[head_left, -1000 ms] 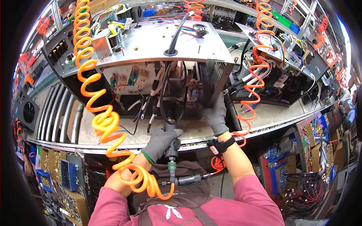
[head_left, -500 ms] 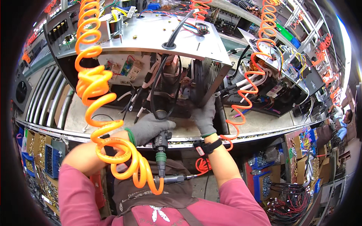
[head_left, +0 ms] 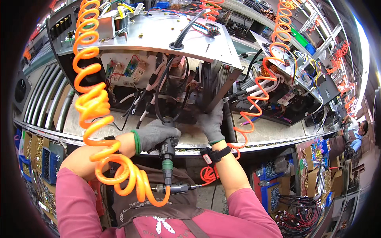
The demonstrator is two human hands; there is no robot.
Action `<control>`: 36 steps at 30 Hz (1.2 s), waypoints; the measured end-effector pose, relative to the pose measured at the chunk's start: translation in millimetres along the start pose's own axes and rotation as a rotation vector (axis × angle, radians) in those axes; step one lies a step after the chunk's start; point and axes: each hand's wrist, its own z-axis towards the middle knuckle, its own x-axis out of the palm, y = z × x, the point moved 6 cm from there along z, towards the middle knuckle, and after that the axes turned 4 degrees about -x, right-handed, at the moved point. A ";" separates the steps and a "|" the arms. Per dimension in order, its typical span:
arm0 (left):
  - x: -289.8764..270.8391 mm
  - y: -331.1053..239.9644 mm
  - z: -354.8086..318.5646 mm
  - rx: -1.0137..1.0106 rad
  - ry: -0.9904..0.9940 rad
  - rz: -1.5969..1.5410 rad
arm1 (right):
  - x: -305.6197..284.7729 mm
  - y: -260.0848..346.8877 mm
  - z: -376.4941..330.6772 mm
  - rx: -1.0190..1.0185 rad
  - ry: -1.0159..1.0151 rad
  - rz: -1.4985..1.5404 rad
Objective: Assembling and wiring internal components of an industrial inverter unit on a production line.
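Note:
My left hand (head_left: pixel 154 135), in a grey glove with a green cuff, is wrapped round a black air-powered driver (head_left: pixel 167 147). The driver's front end points into an open metal equipment chassis (head_left: pixel 156 33), and its tip is hidden among cables. An orange coiled air hose (head_left: pixel 93 105) runs down to the driver's green fitting. My right hand (head_left: pixel 211 126), also gloved, reaches up under the lower edge of a black finned heatsink (head_left: pixel 217 85) at the chassis's right end. Its fingers are blurred and partly hidden there. A black cable loop (head_left: pixel 159 101) hangs between the hands.
A second opened chassis (head_left: pixel 293 85) with loose wires stands to the right. Metal rollers (head_left: pixel 47 99) lie at left. Bins of screws (head_left: pixel 49 164) are at lower left; more bins (head_left: pixel 274 194) and a wire bundle (head_left: pixel 299 216) at lower right. Another coiled hose (head_left: pixel 247 115) hangs nearby.
The orange hose has swung left, and its lower coils have shifted. My left hand and the driver sit slightly further left in the picture. Both hands stay at the same places on the chassis.

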 end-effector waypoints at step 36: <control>-16.9 -4.8 4.4 -0.038 0.015 -0.235 | 5.8 -10.6 -0.8 0.122 0.019 0.154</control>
